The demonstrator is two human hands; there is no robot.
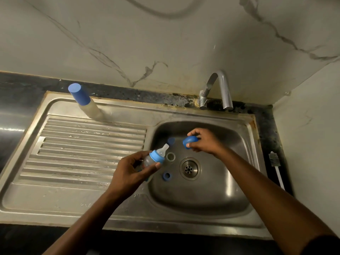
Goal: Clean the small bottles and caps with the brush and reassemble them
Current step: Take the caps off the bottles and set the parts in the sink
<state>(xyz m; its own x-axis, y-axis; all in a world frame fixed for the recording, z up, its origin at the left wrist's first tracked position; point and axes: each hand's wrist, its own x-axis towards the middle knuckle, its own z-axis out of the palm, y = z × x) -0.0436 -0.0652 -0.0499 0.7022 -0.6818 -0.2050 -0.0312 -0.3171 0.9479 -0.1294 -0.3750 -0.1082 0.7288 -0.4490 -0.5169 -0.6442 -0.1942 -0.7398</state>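
Note:
My left hand (131,172) grips a small clear bottle (150,161) with a blue collar and a clear teat, tilted up to the right over the sink's left edge. My right hand (204,141) pinches a blue dome cap (190,142) above the basin, a short way right of the teat. On the basin floor lie a blue ring (167,176), a clear ring-shaped piece (170,157) and another blue piece (171,140). The white-handled bottle brush (275,168) lies on the dark counter right of the sink.
The steel sink (202,203) has its drain (189,168) mid-basin and a ribbed drainboard (82,150) to the left. A larger bottle with a blue cap (82,100) stands at the drainboard's back. The chrome tap (219,89) arches over the basin's back edge.

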